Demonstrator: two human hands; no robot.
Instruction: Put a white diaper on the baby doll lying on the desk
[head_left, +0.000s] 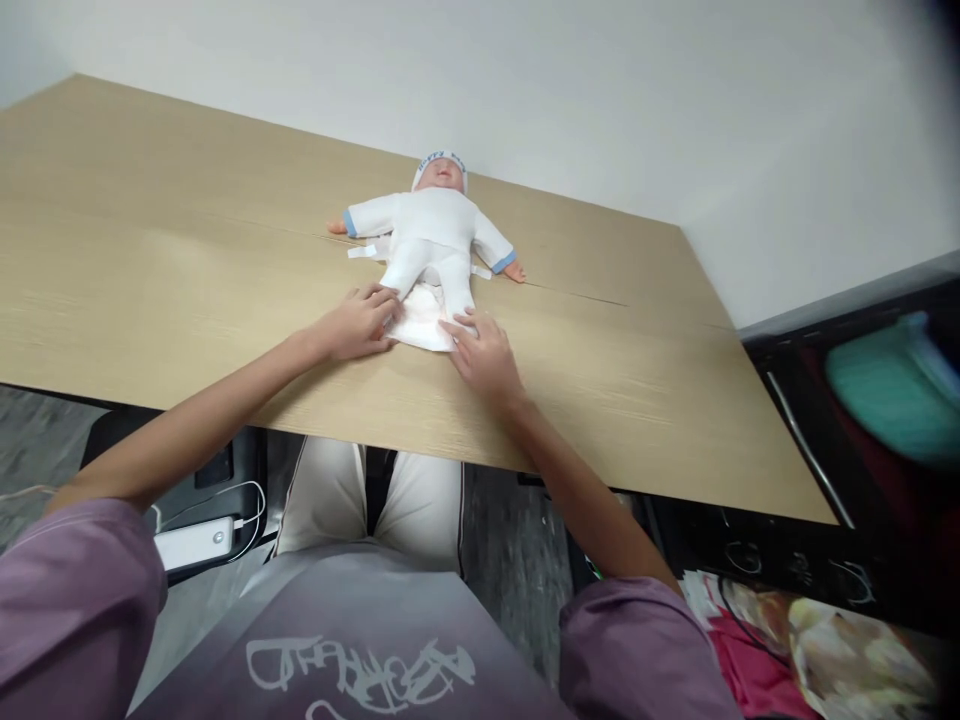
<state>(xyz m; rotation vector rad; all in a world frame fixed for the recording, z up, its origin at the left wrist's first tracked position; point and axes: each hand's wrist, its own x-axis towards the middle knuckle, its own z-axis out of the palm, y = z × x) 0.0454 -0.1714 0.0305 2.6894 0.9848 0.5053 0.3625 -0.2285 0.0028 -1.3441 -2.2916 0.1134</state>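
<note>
A baby doll (pixel 439 218) in a white suit with blue cuffs and a printed cap lies on its back on the table, head away from me and arms spread. Under its hips and between its legs lies an unfolded white diaper (pixel 424 332), its front end toward me and its tabs sticking out at both sides of the waist. My left hand (pixel 364 322) is closed on the diaper's left edge beside the doll's foot. At the opposite edge my right hand (pixel 484 352) grips the diaper, its fingers also touching the doll's other foot.
The light wooden table (pixel 187 290) has a thin seam running across it and meets a white wall behind. A white power bank (pixel 196 543) with a cable sits below the table at the left. Bags (pixel 847 640) and a blurred green object (pixel 892 390) are at the right.
</note>
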